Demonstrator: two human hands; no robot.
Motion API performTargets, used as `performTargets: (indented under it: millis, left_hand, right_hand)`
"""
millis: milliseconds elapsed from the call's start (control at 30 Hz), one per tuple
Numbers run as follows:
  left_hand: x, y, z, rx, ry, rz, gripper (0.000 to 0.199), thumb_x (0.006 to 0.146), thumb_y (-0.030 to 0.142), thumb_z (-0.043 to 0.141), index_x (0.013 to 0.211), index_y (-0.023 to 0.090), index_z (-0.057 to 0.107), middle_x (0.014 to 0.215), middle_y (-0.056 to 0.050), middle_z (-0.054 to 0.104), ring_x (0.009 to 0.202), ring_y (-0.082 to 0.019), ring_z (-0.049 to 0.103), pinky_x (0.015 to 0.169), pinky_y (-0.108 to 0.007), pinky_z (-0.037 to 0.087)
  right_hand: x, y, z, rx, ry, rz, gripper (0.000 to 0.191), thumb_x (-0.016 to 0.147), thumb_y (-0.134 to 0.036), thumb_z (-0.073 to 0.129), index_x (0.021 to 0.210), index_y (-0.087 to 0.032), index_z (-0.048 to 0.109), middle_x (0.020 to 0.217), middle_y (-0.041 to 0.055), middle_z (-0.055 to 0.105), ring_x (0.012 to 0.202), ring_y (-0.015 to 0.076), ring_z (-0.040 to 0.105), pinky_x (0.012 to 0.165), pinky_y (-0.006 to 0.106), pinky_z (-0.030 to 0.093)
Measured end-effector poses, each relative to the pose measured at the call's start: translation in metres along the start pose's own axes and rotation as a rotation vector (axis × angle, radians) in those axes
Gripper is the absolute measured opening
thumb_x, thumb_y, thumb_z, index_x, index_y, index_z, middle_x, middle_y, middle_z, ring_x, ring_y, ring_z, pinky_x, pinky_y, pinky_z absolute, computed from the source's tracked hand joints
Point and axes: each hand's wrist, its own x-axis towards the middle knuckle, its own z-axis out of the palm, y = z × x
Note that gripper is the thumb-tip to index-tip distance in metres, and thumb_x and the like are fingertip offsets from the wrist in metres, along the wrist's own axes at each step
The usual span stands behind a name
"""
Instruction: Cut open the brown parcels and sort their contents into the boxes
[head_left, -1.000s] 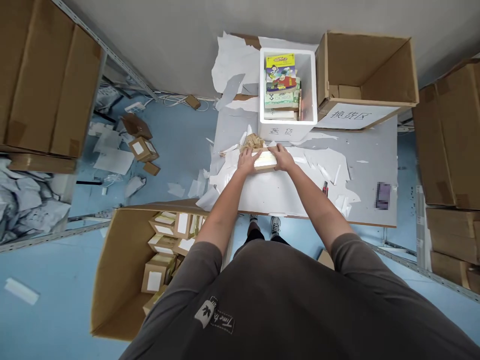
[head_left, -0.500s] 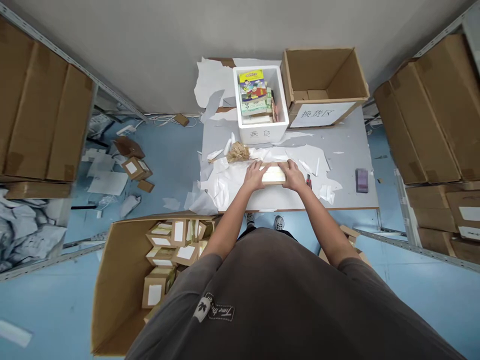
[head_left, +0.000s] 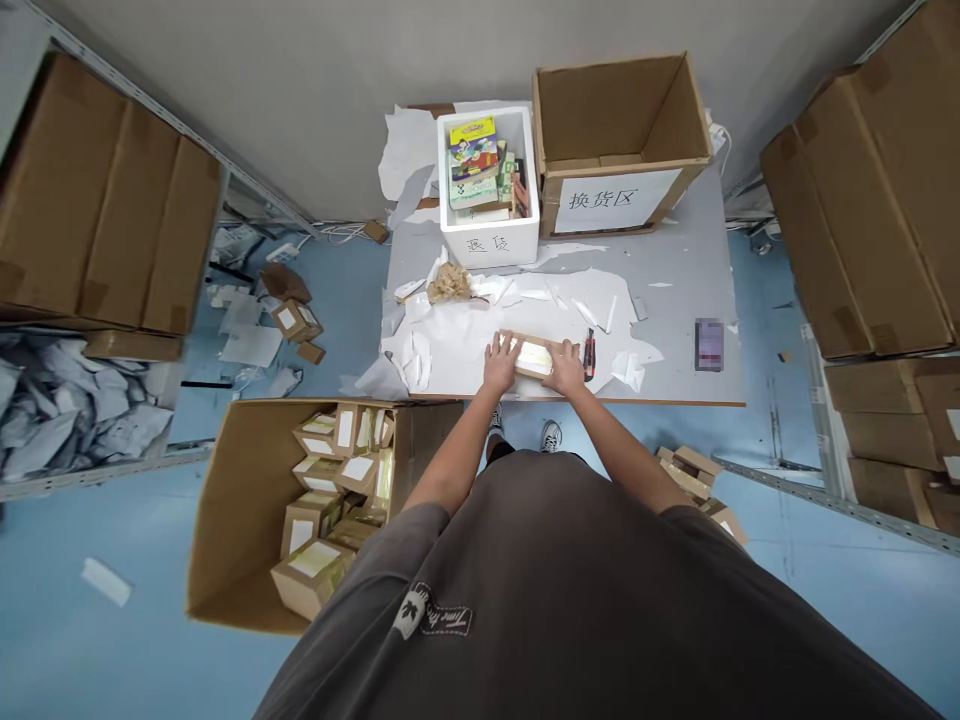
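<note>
A small brown cardboard box (head_left: 535, 357) with a pale strip along its top lies slightly slanted near the table's front edge. My left hand (head_left: 501, 362) grips its left end, fingers spread over the top. Around the right end is my right hand (head_left: 565, 368), its thumb side against the box. Just right of that hand, a red and black box cutter (head_left: 589, 355) rests on torn white paper (head_left: 465, 345). Crumpled brown paper (head_left: 448, 284) sits farther back on the left.
At the table's back stand a white foam box (head_left: 491, 245) of packages and a large open carton (head_left: 600, 205). A phone (head_left: 709, 345) lies at right. Below left, a big carton (head_left: 225, 540) holds several small boxes. Shelves with cartons (head_left: 885, 200) flank both sides.
The small box has turned from level to slanted, and both hands have shifted with it. The box cutter, partly covered before by my right hand, now shows whole. My view has shifted somewhat.
</note>
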Motion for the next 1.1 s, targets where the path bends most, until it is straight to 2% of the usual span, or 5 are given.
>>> performTargets:
  millis: [200,400,633,1000,1100]
  left_hand:
    - [-0.035,0.023,0.034,-0.271,0.031,-0.142,0.124,0.077,0.027,0.092,0.177,0.031,0.02,0.186,-0.019,0.011,0.169,-0.043,0.021,0.127,-0.058,0.041]
    - [-0.032,0.022,0.061,-0.514,0.06,-0.093,0.111,0.08,0.013,0.085,0.175,0.032,0.031,0.187,-0.015,-0.002,0.157,-0.042,0.048,0.118,-0.049,0.052]
    - [-0.022,0.01,0.071,-0.687,0.13,-0.039,0.095,0.084,0.003,0.066,0.172,0.03,0.042,0.17,-0.011,0.049,0.144,-0.033,0.06,0.12,-0.045,0.051]
    - [-0.019,0.003,-0.007,-0.552,0.295,-0.159,0.058,0.099,0.036,0.07,0.157,0.031,0.062,0.129,-0.006,0.08,0.114,-0.031,0.076,0.109,-0.042,0.055]
    - [0.001,-0.007,-0.019,-0.574,0.267,-0.153,0.065,0.104,0.04,0.062,0.167,0.027,0.051,0.133,-0.009,0.079,0.115,-0.032,0.076,0.109,-0.043,0.056]
  right_hand:
    - [0.005,-0.02,-0.01,0.106,0.024,0.191,0.103,0.089,-0.07,0.072,0.169,-0.017,0.035,0.156,0.0295,0.044,0.146,0.0497,0.046,0.111,0.062,0.049]
    - [-0.031,-0.019,-0.004,0.008,-0.25,0.112,0.104,0.092,-0.047,0.08,0.174,-0.019,0.023,0.147,0.0227,0.053,0.124,0.0373,0.068,0.103,0.044,0.054]
    - [-0.024,-0.007,0.011,0.03,-0.198,-0.001,0.081,0.092,-0.022,0.075,0.164,-0.021,0.036,0.145,0.0193,0.054,0.112,0.0304,0.071,0.096,0.04,0.056]
    - [0.019,-0.019,-0.059,0.072,-0.083,-0.169,0.058,0.101,-0.042,0.063,0.154,-0.019,0.058,0.129,0.0166,0.068,0.118,0.0348,0.069,0.106,0.043,0.052]
    - [0.049,-0.03,-0.063,0.12,-0.064,-0.102,0.06,0.105,-0.043,0.054,0.161,-0.02,0.052,0.133,0.0182,0.069,0.119,0.0369,0.068,0.108,0.048,0.051]
